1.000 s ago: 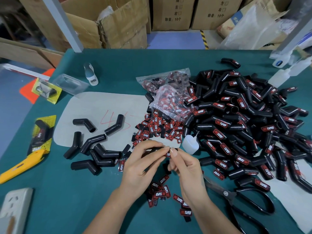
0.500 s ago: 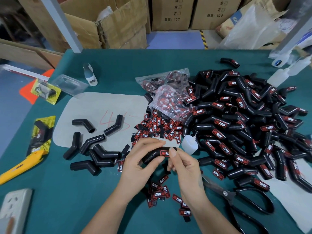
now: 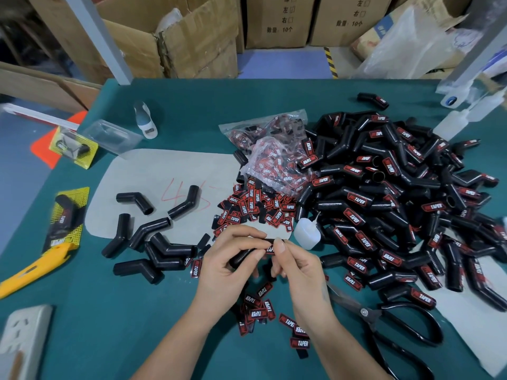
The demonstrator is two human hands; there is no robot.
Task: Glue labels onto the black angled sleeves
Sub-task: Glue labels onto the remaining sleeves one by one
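Above the counter's near edge, the left hand has its grip clamped round a black angled sleeve, fingers curled over its top. The right hand pinches a red-and-black label against the sleeve's upper arm. To do this well, the label likely needs pressing flat and square along the arm until the glue takes, with the fingertips kept off any squeeze-out. The glue bottle stands just beyond, unlabelled sleeves lie leftward, the finished pile rightward.

Packing workshop: stacked cardboard cartons beyond fingers; green tabletop heaped with labelled sleeves right of them.
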